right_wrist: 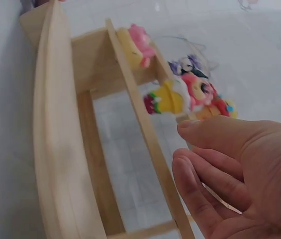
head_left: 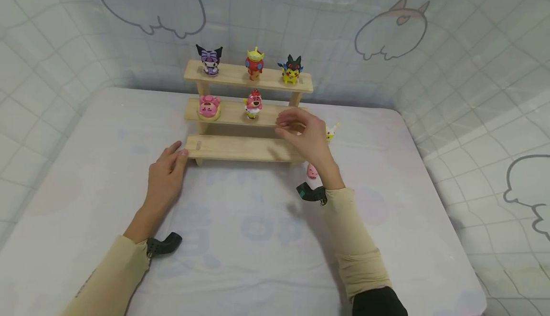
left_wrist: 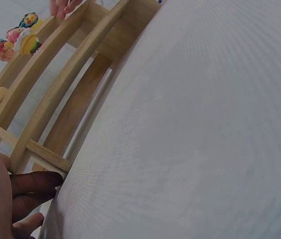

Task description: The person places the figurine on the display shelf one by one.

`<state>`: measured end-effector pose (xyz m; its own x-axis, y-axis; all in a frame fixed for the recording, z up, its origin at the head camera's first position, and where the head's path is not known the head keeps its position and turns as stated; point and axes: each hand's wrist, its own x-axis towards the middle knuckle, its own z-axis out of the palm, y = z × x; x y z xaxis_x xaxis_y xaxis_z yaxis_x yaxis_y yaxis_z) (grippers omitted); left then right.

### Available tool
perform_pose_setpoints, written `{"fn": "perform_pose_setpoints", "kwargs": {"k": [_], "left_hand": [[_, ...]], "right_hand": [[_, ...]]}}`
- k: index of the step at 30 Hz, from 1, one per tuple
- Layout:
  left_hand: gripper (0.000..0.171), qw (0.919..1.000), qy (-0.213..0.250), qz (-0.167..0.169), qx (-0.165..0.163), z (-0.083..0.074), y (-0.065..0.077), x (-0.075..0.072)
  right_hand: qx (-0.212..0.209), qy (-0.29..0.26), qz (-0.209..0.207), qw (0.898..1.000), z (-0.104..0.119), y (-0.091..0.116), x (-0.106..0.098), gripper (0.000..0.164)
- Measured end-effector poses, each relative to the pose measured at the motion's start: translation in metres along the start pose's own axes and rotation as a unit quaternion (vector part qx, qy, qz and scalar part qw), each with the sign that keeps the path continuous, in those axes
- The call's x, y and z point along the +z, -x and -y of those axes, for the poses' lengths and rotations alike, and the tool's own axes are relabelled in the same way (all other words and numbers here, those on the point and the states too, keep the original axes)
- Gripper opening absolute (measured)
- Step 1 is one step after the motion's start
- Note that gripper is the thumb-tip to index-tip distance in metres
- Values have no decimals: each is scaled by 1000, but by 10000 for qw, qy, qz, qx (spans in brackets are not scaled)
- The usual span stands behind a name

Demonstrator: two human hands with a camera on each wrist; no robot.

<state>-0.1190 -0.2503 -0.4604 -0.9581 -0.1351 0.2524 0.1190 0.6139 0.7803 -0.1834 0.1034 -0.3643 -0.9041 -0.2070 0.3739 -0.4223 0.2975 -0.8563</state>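
Note:
A three-tier wooden display stand (head_left: 240, 149) stands on the table. My left hand (head_left: 165, 177) rests at the left end of its lowest shelf, fingers fairly straight, fingertips (left_wrist: 48, 179) right at the stand's end. Over the right end of the middle shelf is my right hand (head_left: 307, 134), fingers loosely bent; in the right wrist view a gap shows between thumb and fingers, with nothing in it. Left of it on that shelf stand a pink bear figure with a strawberry-like top (head_left: 253, 104) and a pink figure on a yellow base (head_left: 209, 107).
The top shelf carries a purple-and-black figure (head_left: 210, 62), a red figure with a yellow-green head (head_left: 255, 63) and a yellow figure in a black hood (head_left: 291, 70). Right of the stand, a white-and-yellow figure (head_left: 330, 132) and a pink figure (head_left: 312, 171) are partly behind my right hand and wrist.

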Motion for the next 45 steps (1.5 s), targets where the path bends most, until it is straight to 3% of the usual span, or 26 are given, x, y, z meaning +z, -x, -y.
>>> {"fn": "perform_pose_setpoints", "kwargs": {"k": [11, 22, 26, 32, 45], "left_hand": [[57, 10000, -30, 46, -32, -2, 0, 1], [58, 10000, 13, 37, -17, 1, 1, -1], [56, 10000, 64, 7, 21, 2, 0, 0], [56, 9999, 126, 18, 13, 1, 0, 1], [58, 9999, 76, 94, -91, -1, 0, 1]], "right_hand": [[-26, 507, -353, 9981, 8, 16, -49, 27], [424, 741, -1180, 9893, -45, 19, -104, 30], [742, 1005, -1219, 9846, -60, 20, -108, 35], [1275, 1303, -1174, 9762, -80, 22, -109, 58], [1700, 293, -497, 9838, -101, 26, -104, 58]]}}
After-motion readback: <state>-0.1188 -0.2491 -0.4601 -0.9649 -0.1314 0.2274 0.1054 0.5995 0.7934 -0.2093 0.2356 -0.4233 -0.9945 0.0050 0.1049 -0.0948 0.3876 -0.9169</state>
